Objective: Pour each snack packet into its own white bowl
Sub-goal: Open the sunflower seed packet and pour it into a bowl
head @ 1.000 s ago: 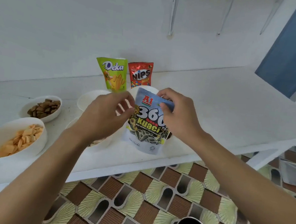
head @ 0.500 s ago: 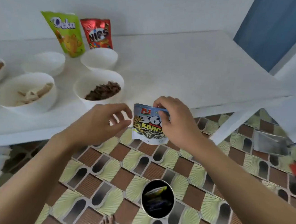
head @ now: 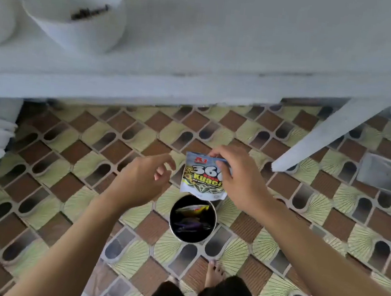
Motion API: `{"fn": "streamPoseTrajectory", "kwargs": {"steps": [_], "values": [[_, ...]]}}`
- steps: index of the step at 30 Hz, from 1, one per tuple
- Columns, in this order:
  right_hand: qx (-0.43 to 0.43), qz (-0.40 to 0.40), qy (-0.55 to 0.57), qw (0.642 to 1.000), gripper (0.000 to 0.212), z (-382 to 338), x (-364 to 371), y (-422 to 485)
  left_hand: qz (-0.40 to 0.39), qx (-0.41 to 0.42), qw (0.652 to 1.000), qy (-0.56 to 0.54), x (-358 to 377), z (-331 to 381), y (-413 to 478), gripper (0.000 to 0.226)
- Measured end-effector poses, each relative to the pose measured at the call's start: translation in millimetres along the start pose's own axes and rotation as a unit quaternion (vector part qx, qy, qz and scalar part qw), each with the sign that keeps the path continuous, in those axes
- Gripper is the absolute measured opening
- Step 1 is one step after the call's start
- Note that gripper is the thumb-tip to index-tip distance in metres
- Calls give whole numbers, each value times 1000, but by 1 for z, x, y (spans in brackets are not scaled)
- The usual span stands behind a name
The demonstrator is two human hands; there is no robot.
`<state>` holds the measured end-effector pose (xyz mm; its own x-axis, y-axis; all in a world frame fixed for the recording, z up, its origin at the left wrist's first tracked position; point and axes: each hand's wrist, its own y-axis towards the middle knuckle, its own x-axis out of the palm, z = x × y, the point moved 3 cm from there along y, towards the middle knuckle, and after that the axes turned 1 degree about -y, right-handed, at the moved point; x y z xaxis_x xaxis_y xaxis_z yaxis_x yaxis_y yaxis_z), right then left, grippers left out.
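The left hand (head: 142, 178) hangs loosely curled and holds nothing, its fingertips just beside the left edge of the kuaci packet (head: 199, 176). The right hand (head: 238, 178) pinches that packet by its top edge, so that it hangs upright between the two hands. Just below the packet stands a dark round bin (head: 192, 219) with wrappers in it. Far above the left hand, a white bowl (head: 79, 24) with dark snack sits on the white table (head: 247, 45). Both forearms reach forward over the tiled floor (head: 69, 159).
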<state>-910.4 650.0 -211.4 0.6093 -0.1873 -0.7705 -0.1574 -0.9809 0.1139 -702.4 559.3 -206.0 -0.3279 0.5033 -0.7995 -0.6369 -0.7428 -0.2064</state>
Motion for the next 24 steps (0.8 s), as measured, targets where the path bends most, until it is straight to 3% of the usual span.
{"fn": "streamPoseTrajectory", "kwargs": {"steps": [10, 14, 18, 24], "values": [[7, -77, 20, 997, 28, 171, 253, -56, -58, -43, 997, 35, 235, -162, 36, 22], [8, -142, -24, 990, 31, 217, 324, -76, -182, -100, 973, 102, 306, -207, 46, 22], [16, -174, -36, 984, 23, 228, 337, -83, -228, -123, 958, 123, 328, -215, 46, 25], [22, -173, -16, 985, 9, 170, 254, -56, -132, -87, 983, 93, 245, -157, 45, 19]]}}
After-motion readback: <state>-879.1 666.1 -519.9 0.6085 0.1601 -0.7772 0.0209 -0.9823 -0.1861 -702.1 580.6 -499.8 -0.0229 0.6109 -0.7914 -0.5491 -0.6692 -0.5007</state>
